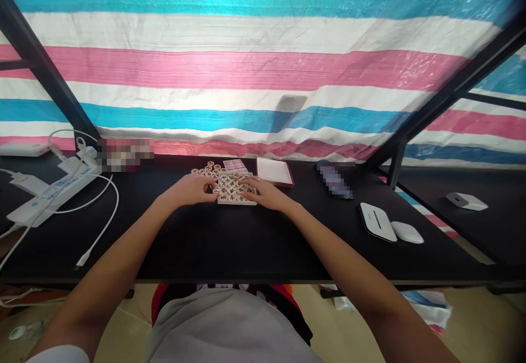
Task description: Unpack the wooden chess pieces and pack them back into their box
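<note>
A white open box (237, 202) holds rows of round Chinese chess pieces (232, 190) marked with dark characters. At its left edge is my left hand (196, 189), its thumb and index finger closed together on what looks like a single chess piece, mostly covered by the fingertips. My right hand (269, 193) lies over the box's right side. Its fingers are stretched out and rest on the pieces there, hiding some of them. Behind my left hand, several loose chess pieces with red characters (211, 169) sit in a cluster on the black table (238, 242).
Beside the box are a pink printed sheet (235, 165) and a box lid (274, 172). A blurred phone-like object (335, 180), a white flat device (377, 222) and a white mouse (407, 232) lie right. Left are a power strip (53, 192) and white cables (115, 209).
</note>
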### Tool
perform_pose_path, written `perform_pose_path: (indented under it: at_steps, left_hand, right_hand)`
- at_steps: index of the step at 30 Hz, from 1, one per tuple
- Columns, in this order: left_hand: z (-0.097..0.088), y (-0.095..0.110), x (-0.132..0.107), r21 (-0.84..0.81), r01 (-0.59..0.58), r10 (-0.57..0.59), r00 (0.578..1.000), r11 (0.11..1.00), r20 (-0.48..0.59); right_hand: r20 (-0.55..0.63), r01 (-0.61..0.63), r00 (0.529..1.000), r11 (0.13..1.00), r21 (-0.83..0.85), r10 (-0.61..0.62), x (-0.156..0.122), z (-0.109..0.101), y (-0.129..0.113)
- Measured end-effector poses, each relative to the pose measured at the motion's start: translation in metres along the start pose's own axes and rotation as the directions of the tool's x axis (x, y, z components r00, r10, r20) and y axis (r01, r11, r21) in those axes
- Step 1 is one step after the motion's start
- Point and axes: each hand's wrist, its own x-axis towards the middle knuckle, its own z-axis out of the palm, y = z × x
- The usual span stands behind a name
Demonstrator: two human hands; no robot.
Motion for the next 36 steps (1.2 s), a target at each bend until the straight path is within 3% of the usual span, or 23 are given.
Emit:
perform_pose_path:
  at_steps: [4,8,18,31,36]
  left_hand:
    - [-0.003,-0.009,0.001,0.066,0.085,-0.095,0.980,0.994,0.173]
    - [0.007,-0.010,0.004,0.081,0.125,-0.140,0.964,0.989,0.225]
    - [0.013,-0.016,0.007,0.196,0.143,-0.190,0.951,0.970,0.245]
    - [0.017,-0.013,0.008,0.276,0.192,-0.238,0.961,0.942,0.144]
    - [0.017,-0.012,0.009,0.228,0.156,-0.203,0.959,0.961,0.197]
  right_hand:
    - [0.008,0.002,1.000,1.000,-0.001,-0.002,0.000,-0.001,0.000]
    - [0.011,0.000,1.000,1.000,-0.008,0.000,0.000,-0.001,-0.001]
    - [0.015,-0.021,1.000,1.000,-0.009,0.021,0.000,-0.002,-0.003]
    - [0.015,-0.006,1.000,1.000,-0.009,0.006,-0.001,0.000,0.000]
    - [0.007,0.010,1.000,1.000,-0.003,-0.010,0.000,0.001,0.002]
